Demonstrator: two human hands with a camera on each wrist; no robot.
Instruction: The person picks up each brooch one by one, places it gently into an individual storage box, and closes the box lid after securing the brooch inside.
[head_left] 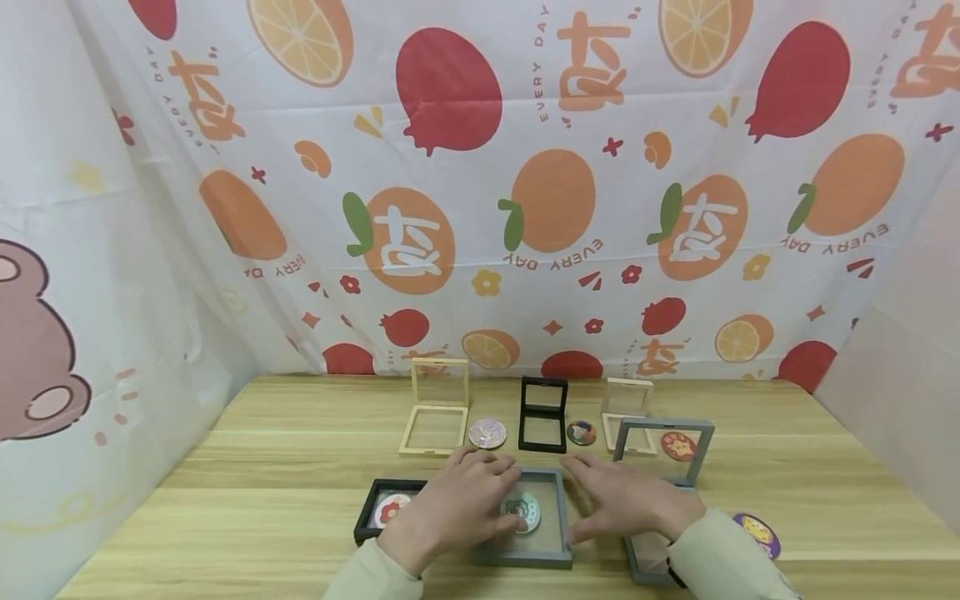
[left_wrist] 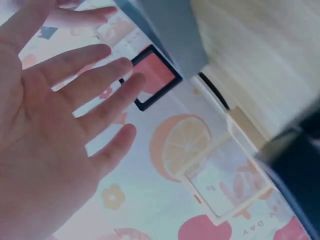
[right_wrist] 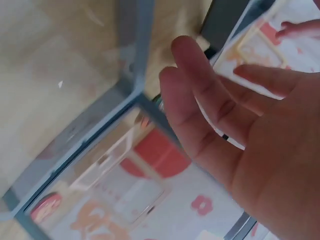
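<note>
In the head view, a flat grey-blue display frame (head_left: 556,550) lies at the front middle of the table, with a round teal badge (head_left: 529,510) showing in its clear window. My left hand (head_left: 465,504) hovers over its left side, fingers loosely bent; the left wrist view shows an empty palm. At its right side is my right hand (head_left: 626,496), fingers spread and nothing in them; whether its thumb touches the edge I cannot tell. Beyond the right forearm, a second grey-blue frame (head_left: 699,450) stands opened, its lower half partly hidden.
Left of the left hand lies a black frame (head_left: 365,512) with a red flower badge (head_left: 391,508). Behind stand opened frames: cream (head_left: 405,429), black (head_left: 543,408) and pale (head_left: 606,425). Round badges lie about: lilac (head_left: 487,433), dark (head_left: 581,432), red (head_left: 678,446), purple (head_left: 759,533).
</note>
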